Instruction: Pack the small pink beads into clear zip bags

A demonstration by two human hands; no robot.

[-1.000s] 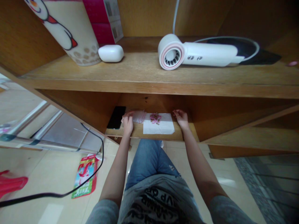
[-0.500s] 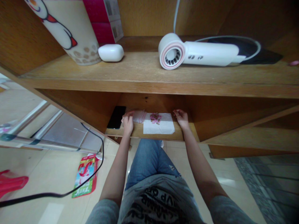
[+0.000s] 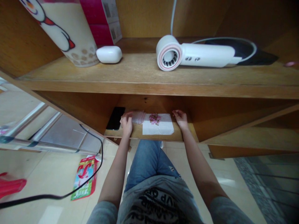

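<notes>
One pile of small pink pieces (image 3: pixel 154 118) lies, in the head view, on white paper (image 3: pixel 165 127) on the lower shelf (image 3: pixel 137 131). Left hand (image 3: pixel 126 123): fingers curled, beside clear plastic (image 3: pixel 139 117), near the phone (image 3: pixel 116 118); grip cannot be determined. Right hand (image 3: pixel 181 119): fingers bent, by the paper's right edge; grip likewise undeterminable.

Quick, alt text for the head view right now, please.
A person's left hand and right hand flank a white sheet bearing a small pink-and-gold pile on a low wooden shelf. Clear plastic and a black phone lie by the left hand; a white hair dryer lies on the shelf above.
</notes>
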